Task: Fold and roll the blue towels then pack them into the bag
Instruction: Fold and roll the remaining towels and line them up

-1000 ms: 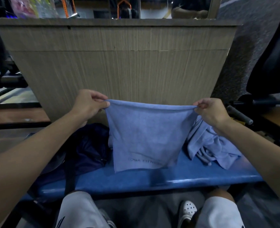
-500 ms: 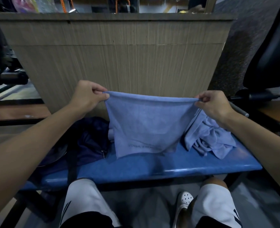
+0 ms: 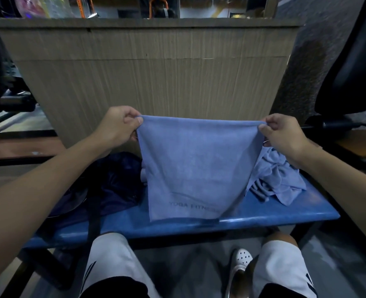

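A blue towel (image 3: 196, 166) with dark lettering hangs stretched between my hands above the blue bench (image 3: 263, 214). My left hand (image 3: 117, 127) pinches its top left corner and my right hand (image 3: 283, 134) pinches its top right corner. The towel's lower edge touches the bench. A crumpled heap of blue towels (image 3: 276, 179) lies on the bench at the right, partly behind the held towel. A dark navy bag (image 3: 113, 179) sits on the bench at the left, its strap hanging over the front edge.
A tall wood-grain panel (image 3: 152, 72) stands right behind the bench. Black gym equipment (image 3: 349, 61) rises at the right, and a dark bar (image 3: 8, 102) sticks out at the left. My knees in white shorts are below the bench's front edge.
The view shifted slightly; both hands keep the towel stretched, held a bit lower, so its bottom edge now reaches the bench.
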